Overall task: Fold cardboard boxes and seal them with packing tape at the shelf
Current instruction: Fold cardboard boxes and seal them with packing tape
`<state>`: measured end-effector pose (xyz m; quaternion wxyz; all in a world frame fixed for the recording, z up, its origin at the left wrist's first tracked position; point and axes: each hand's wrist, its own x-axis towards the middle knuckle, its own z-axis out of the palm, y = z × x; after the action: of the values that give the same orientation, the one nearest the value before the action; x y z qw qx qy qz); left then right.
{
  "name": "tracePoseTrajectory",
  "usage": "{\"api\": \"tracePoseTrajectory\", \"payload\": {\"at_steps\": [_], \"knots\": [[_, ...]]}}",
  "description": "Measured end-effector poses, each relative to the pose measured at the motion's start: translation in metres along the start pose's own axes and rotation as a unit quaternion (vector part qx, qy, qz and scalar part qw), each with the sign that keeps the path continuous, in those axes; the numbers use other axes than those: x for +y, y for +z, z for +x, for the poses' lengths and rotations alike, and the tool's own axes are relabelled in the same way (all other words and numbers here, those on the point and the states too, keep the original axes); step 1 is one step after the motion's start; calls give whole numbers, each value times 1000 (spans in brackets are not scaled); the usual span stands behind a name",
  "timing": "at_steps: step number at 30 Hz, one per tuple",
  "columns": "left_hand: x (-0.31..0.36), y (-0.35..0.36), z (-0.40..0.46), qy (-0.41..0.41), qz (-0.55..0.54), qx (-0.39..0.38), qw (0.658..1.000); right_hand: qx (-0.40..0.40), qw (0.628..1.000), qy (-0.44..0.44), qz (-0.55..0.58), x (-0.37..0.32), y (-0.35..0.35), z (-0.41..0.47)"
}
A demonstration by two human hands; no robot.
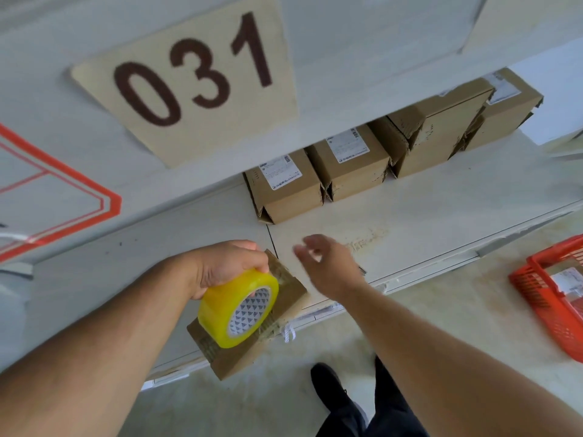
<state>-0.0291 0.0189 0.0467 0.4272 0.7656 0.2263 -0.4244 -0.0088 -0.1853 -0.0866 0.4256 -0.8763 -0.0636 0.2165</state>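
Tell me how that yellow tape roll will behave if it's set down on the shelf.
The tape roll, gripped by the left hand, is round, so on its edge it would likely roll. Laid flat it should sit steady. Its glossy surface may be somewhat slippery.

Bare shelf in front of my right hand, room to reach. Row of boxes blocks the back; upper shelf w/ 031 sign caps headroom. Red basket far right.

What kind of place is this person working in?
Probably a warehouse or parcel packing room. A pale shelf bears a tan sign reading 031, labelled brown cardboard boxes stand in a row, and the left hand grips a yellow roll of packing tape.
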Motion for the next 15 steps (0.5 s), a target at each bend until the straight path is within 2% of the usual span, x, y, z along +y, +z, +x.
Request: {"api": "tracePoseTrajectory", "payload": {"at_steps": [1,3,6,10,13,15], "knots": [[0,0,1,3,-1,4,1000,-49,997,1,51,-14,7,-3],[1,1,0,4,-3,9,1000,-112,992,10,65,-29,23,-6],[2,-1,-2,6,-10,12,1000,-87,996,-4,5,-33,31,-3],[9,-4,-10,50,-66,-11,996,-73,983,-43,-161,-44,33,-5],[-1,-10,-26,66,-69,7,995,-50,989,-32,-132,-44,30,-9],[-22,-14,-34,79,-107,29,991,-69,990,-34,-118,-41,24,-13]]}}
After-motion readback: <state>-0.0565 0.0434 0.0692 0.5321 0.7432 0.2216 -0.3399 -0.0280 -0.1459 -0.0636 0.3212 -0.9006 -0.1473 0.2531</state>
